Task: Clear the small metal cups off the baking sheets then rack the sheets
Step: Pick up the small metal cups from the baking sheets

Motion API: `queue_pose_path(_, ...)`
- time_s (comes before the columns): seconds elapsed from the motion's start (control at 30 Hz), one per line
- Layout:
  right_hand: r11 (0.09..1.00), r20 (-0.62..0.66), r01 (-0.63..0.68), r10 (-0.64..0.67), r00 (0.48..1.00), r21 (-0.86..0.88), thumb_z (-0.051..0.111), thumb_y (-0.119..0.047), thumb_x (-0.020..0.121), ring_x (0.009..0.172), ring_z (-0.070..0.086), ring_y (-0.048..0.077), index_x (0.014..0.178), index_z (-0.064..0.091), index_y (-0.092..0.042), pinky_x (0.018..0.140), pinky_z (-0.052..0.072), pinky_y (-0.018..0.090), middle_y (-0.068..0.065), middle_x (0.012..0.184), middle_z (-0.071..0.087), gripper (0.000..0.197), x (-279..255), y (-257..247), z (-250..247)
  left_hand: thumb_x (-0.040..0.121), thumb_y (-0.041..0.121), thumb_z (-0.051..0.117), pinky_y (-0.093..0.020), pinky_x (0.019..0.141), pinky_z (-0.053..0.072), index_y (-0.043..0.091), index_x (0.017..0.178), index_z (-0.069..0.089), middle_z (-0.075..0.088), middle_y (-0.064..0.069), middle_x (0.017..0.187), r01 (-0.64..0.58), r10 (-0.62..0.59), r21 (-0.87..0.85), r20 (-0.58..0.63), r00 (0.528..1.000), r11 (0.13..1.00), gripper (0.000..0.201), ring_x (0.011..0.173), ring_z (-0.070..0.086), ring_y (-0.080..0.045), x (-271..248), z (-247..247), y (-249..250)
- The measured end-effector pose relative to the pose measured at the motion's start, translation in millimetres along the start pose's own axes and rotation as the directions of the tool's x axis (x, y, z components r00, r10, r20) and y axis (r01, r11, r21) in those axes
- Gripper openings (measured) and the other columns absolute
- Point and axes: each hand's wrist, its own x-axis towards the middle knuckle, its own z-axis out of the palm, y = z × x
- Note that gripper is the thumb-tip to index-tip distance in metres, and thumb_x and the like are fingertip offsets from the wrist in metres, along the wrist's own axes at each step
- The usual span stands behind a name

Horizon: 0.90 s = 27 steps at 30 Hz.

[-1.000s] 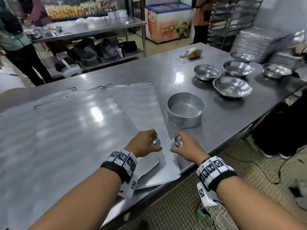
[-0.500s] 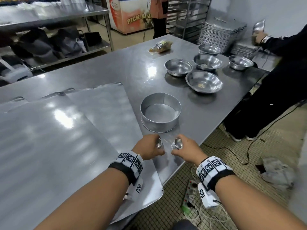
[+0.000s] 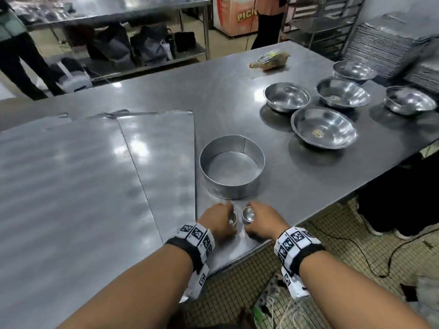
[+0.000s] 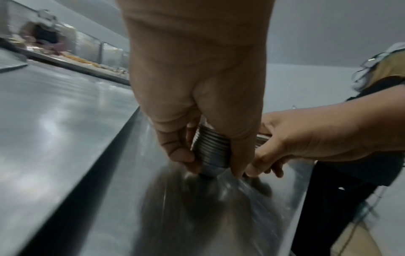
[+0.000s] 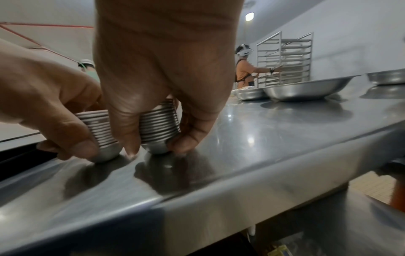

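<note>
Each of my hands grips a nested stack of small metal cups. The left hand (image 3: 219, 220) holds its stack (image 3: 232, 219) (image 4: 211, 150) (image 5: 99, 133) upright, base touching the steel table. My right hand (image 3: 261, 222) holds the other stack (image 3: 248, 215) (image 5: 158, 128) right beside it, base also on the table. Both stacks stand near the table's front edge, just right of the bare baking sheets (image 3: 71, 186), which lie overlapped across the table's left half.
A round cake tin (image 3: 231, 167) stands just behind my hands. Several steel bowls (image 3: 324, 128) sit at the back right. A wrapped bag (image 3: 269, 60) lies further back. Stacked trays (image 3: 389, 46) and a rack (image 5: 285, 60) stand at the right, with people nearby.
Both hands moved right off the sheets with their cup stacks and lowered them upright onto the bare table in front of the cake tin.
</note>
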Motion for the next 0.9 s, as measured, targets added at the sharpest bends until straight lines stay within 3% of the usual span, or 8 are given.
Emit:
queue_pose_path(0.2, 0.989, -0.011, 0.148, -0.149, 0.989, -0.019, 0.075, -0.031, 0.073, 0.107, 0.060, 0.031, 0.120, 0.050, -0.020, 0.086, 0.048, 0.034, 0.008, 0.119, 0.063, 0.054, 19.0, 13.9, -5.4, 0.079, 0.033, 0.073, -0.038, 0.082, 0.052, 0.017, 0.110, 0.051, 0.066, -0.007, 0.107, 0.109, -0.132, -0.184, -0.120, 0.984, 0.977, 0.042, 0.097, 0.063, -0.027, -2.4, 10.4, 12.6)
queue_pose_path(0.27, 0.984, -0.021, 0.177, -0.178, 0.984, -0.018, 0.075, -0.033, 0.072, 0.103, 0.062, 0.031, 0.115, 0.049, -0.021, 0.083, 0.050, 0.035, 0.008, 0.115, 0.066, 0.051, 24.2, 19.5, -8.1, 0.077, 0.035, 0.074, -0.037, 0.078, 0.052, 0.020, 0.103, 0.050, 0.067, -0.005, 0.102, 0.127, -0.171, -0.244, -0.170, 0.971, 0.961, 0.039, 0.093, 0.064, -0.026, -0.2, 13.4, 18.5)
queue_pose_path(0.37, 0.978, -0.034, 0.208, -0.207, 0.978, -0.002, 0.074, -0.033, 0.072, 0.101, 0.063, 0.033, 0.108, 0.050, -0.021, 0.080, 0.052, 0.037, 0.008, 0.110, 0.067, 0.045, 29.8, 29.6, -14.6, 0.073, 0.041, 0.076, -0.032, 0.076, 0.051, 0.022, 0.107, 0.055, 0.069, -0.002, 0.104, 0.115, -0.192, -0.317, -0.223, 0.956, 0.941, 0.044, 0.092, 0.066, -0.022, 3.6, 18.1, 27.7)
queue_pose_path(0.53, 0.976, -0.042, 0.212, -0.210, 0.977, 0.043, 0.075, -0.031, 0.069, 0.101, 0.063, 0.034, 0.109, 0.051, -0.022, 0.082, 0.052, 0.038, 0.007, 0.110, 0.068, 0.047, 35.6, 44.7, -29.5, 0.067, 0.043, 0.077, -0.039, 0.087, 0.055, 0.020, 0.114, 0.059, 0.070, -0.003, 0.113, 0.118, -0.221, -0.376, -0.245, 0.944, 0.919, 0.055, 0.101, 0.067, -0.023, 11.4, 21.5, 39.5)
queue_pose_path(0.73, 0.973, -0.054, 0.222, -0.218, 0.974, 0.063, 0.075, -0.028, 0.070, 0.102, 0.063, 0.032, 0.112, 0.055, -0.022, 0.083, 0.051, 0.037, 0.006, 0.111, 0.068, 0.048, 39.7, 58.4, -41.8, 0.071, 0.028, 0.077, -0.040, 0.089, 0.053, 0.012, 0.116, 0.058, 0.069, -0.011, 0.115, 0.127, -0.234, -0.393, -0.236, 0.943, 0.911, 0.052, 0.104, 0.065, -0.029, 22.8, 22.9, 50.5)
queue_pose_path(0.9, 0.972, -0.039, 0.219, -0.216, 0.976, 0.090, 0.076, -0.030, 0.069, 0.100, 0.063, 0.031, 0.110, 0.054, -0.024, 0.082, 0.052, 0.036, 0.005, 0.110, 0.069, 0.047, 43.1, 61.9, -44.1, 0.063, 0.038, 0.071, -0.039, 0.091, 0.053, 0.012, 0.119, 0.057, 0.067, -0.012, 0.118, 0.134, -0.238, -0.401, -0.222, 0.946, 0.906, 0.063, 0.107, 0.065, -0.030, 27.2, 21.1, 54.0)
